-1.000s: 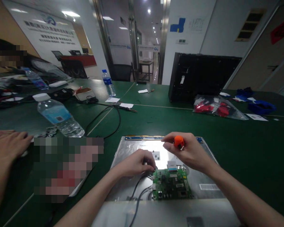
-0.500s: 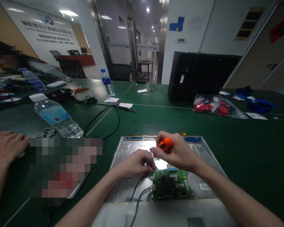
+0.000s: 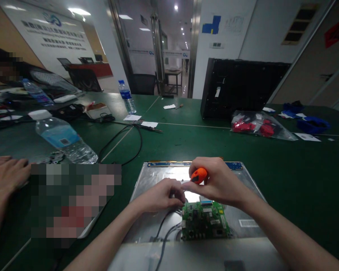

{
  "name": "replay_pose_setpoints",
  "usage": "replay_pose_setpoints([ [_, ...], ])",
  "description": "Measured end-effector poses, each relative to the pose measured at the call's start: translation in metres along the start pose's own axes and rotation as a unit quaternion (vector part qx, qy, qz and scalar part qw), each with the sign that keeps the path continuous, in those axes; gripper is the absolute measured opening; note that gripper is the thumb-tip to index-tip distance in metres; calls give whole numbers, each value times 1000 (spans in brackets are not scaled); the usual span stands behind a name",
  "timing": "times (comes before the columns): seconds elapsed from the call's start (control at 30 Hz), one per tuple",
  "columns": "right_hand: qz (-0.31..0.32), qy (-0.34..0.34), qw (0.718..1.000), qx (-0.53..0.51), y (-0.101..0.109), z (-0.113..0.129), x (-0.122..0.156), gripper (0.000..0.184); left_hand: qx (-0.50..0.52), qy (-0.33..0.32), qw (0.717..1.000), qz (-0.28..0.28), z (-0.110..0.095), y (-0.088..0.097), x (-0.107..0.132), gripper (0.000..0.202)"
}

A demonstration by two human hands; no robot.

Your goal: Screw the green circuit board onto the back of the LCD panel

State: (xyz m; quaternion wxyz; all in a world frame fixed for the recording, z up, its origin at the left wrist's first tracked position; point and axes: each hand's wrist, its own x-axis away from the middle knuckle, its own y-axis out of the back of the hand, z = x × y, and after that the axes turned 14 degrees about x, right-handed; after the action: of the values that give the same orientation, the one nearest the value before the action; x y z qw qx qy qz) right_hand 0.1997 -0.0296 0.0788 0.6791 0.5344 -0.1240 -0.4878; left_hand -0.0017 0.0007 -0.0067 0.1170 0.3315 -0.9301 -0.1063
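Note:
A silver metal panel [image 3: 158, 177] lies flat on the green table in front of me, with a small green circuit board [image 3: 205, 225] fixed near its front edge and grey cables running off its left side. My right hand [image 3: 217, 184] is closed around an orange-handled screwdriver [image 3: 199, 175], tip pointing down and left towards the board's top left corner. My left hand [image 3: 159, 195] is pinched just beside that corner, fingertips almost touching the screwdriver's tip; what it pinches is too small to see.
A water bottle [image 3: 62, 140] lies on its side at the left, near another person's hand [image 3: 4, 175]. A black cable [image 3: 121, 141] loops across the table. A black monitor back [image 3: 240, 90] stands behind, beside a plastic bag of red parts [image 3: 257, 128]. A second bottle [image 3: 124, 96] stands further back.
My right hand has moved left and lower, tilting the screwdriver from upright to slanted towards my left hand's fingertips. The left hand stayed at the board's corner.

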Motion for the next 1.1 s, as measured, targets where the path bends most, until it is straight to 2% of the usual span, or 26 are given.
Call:
replay_pose_setpoints([
  [0.23,12,-25,999,-17,4,0,1,23,12,22,1000,4,7,0,0,16],
  [0.37,24,-30,999,24,-2,-1,1,24,8,9,1000,4,5,0,1,19],
  [0.5,35,-21,997,66,-7,-2,1,23,7,1,1000,13,2,0,1,11],
  [0.73,40,-24,996,75,-6,-1,1,24,-2,-2,1000,11,-4,-1,1,7],
  [1.1,26,4,997,73,-7,-3,0,25,31,2,999,16,11,1,0,17],
])
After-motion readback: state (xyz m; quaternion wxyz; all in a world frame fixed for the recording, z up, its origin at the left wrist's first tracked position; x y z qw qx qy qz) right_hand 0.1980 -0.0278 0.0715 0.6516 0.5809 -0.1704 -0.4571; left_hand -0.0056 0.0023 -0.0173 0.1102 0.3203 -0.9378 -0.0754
